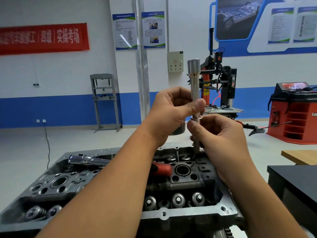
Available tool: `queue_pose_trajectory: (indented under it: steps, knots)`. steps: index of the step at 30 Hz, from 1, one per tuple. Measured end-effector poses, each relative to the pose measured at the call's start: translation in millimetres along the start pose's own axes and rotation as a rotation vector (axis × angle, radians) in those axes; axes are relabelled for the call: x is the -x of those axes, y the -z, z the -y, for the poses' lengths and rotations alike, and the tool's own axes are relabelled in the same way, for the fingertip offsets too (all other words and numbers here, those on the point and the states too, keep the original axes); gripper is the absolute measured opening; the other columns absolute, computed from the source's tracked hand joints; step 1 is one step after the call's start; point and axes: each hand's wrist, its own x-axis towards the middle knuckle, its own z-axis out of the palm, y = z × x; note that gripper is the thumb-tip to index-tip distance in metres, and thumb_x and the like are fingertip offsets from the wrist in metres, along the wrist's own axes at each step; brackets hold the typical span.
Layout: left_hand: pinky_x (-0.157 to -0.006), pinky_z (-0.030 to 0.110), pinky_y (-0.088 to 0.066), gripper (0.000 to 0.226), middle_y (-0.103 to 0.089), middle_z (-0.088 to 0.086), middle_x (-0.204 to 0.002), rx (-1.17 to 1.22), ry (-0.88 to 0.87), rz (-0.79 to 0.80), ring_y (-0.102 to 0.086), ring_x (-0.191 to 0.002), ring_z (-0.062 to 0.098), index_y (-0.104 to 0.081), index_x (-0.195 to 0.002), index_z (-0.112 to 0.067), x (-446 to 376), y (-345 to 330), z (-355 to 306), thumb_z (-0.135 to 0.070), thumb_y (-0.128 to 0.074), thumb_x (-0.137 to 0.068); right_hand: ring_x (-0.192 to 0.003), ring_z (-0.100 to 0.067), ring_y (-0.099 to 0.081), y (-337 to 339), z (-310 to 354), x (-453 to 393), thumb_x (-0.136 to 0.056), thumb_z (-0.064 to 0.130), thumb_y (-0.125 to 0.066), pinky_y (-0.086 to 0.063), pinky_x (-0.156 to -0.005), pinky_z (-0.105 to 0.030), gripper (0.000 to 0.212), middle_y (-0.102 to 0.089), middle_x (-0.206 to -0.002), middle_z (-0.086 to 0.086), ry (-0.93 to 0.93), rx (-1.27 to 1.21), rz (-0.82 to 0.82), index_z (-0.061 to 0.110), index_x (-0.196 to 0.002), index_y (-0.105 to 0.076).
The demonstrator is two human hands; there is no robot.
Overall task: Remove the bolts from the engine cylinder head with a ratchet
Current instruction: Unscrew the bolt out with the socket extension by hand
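Note:
The grey engine cylinder head lies low in the view, with valve springs and bores showing. A long bolt stands upright above its far right corner, its wide head on top and a washer partway down the shank. My left hand pinches the shank just above the washer. My right hand holds the shank below the washer, and the bolt's lower end meets the head near a hole. A chrome ratchet lies on the head's far left part.
A red-handled tool lies on the head under my left forearm. A black table and a wooden one stand at the right. A tyre changer, a red balancer and a grey press frame stand on the floor behind.

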Motion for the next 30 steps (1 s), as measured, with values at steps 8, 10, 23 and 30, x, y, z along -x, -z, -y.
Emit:
queue_pose_trajectory:
  steps: [8, 10, 23, 30]
  knots:
    - [-0.069, 0.040, -0.035, 0.022, -0.077, 0.006, -0.094, 0.048, 0.048, 0.113, -0.060, -0.093, 0.032, -0.072, -0.106, -0.017, -1.4, -2.0, 2.3, -0.011, -0.050, -0.108, -0.076, -0.023, -0.074, -2.0, 0.2, -1.2, -0.101, 0.024, -0.066, -0.060, -0.068, -0.040, 0.017, -0.077, -0.081, 0.005, 0.014, 0.019, 0.060, 0.035, -0.093, -0.076]
    - [-0.063, 0.031, -0.043, 0.017, -0.077, 0.006, -0.091, 0.007, 0.021, 0.092, -0.065, -0.086, 0.025, -0.071, -0.104, -0.015, -1.4, -0.6, 2.8, -0.008, -0.055, -0.106, -0.079, -0.031, -0.074, -1.9, -0.1, -1.3, -0.097, 0.024, -0.072, -0.061, -0.070, -0.046, 0.019, -0.077, -0.081, 0.001, 0.013, -0.007, 0.047, 0.041, -0.090, -0.076]
    - [-0.079, 0.029, -0.060, 0.011, -0.077, 0.005, -0.089, 0.016, -0.043, 0.088, -0.071, -0.086, 0.019, -0.067, -0.108, -0.008, -2.3, 0.8, 3.8, -0.004, -0.058, -0.103, -0.075, -0.026, -0.074, -1.5, -0.2, -1.0, -0.088, 0.038, -0.075, -0.062, -0.071, -0.049, 0.010, -0.076, -0.079, -0.002, -0.029, -0.002, 0.033, 0.029, -0.088, -0.077]
    - [-0.087, 0.041, -0.059, 0.017, -0.078, 0.007, -0.095, 0.076, -0.012, 0.100, -0.070, -0.095, 0.027, -0.069, -0.111, -0.011, -1.2, 1.2, 1.4, -0.022, -0.060, -0.102, -0.077, -0.025, -0.075, -0.1, -1.5, -1.3, -0.095, 0.024, -0.074, -0.061, -0.071, -0.044, 0.007, -0.077, -0.080, 0.002, -0.032, 0.050, 0.054, 0.023, -0.088, -0.073]
